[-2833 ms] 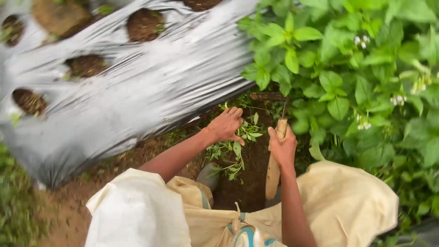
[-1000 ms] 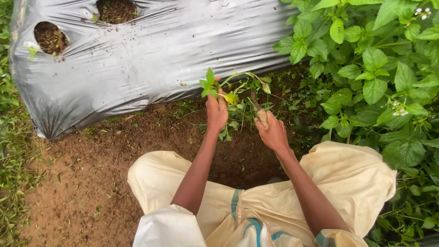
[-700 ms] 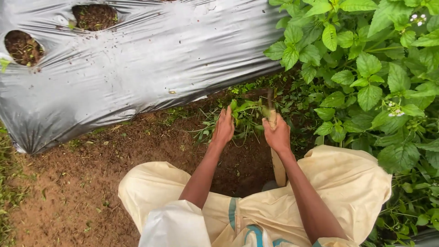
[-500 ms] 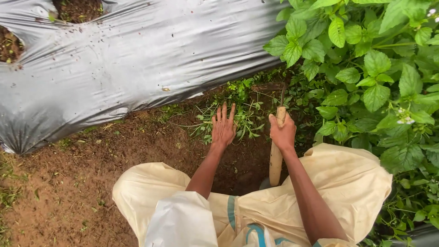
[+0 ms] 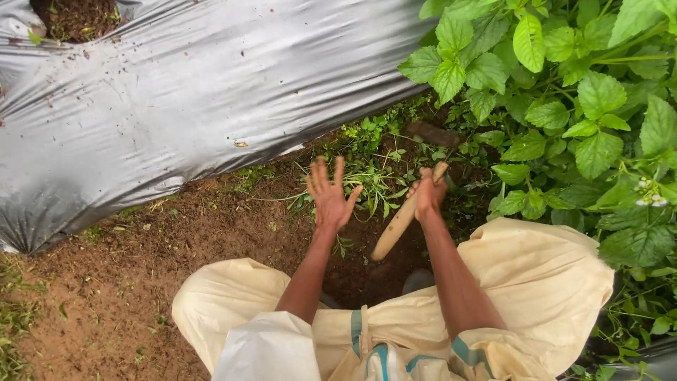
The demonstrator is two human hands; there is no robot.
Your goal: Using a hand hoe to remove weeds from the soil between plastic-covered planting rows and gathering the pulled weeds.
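Leftmost, item one: a crinkled silver-grey plastic mulch sheet [image 5: 176, 106] draped over a raised bed, with a round planting hole [image 5: 77, 17] of dark soil at its top left corner; thin and slick by the look of it, likely to tear if pulled.

Item two: bare reddish-brown soil [image 5: 141, 261] in the furrow below the sheet, crumbly, with scattered bits of green.

Item three: the left hand [image 5: 330, 197], open, fingers spread and palm down, hovering above a patch of low green weeds [image 5: 374, 169] and holding nothing.

Item four: a pale wooden tool handle [image 5: 405, 215], straight, round and stiff, slanting from near the knees up to the weed patch, where a dark rust-brown blade [image 5: 434, 132] lies among the stems (the join between the two is hidden). Probably light in the shaft and heavier at the head; best held near the upper end, clear of the blade.

Item five: the right hand [image 5: 429, 196], closed around that upper part of the handle.

Item six: a tall broad-leaved green plant [image 5: 585, 106] with small pale flowers, soft and easily bruised, crowding the right side.
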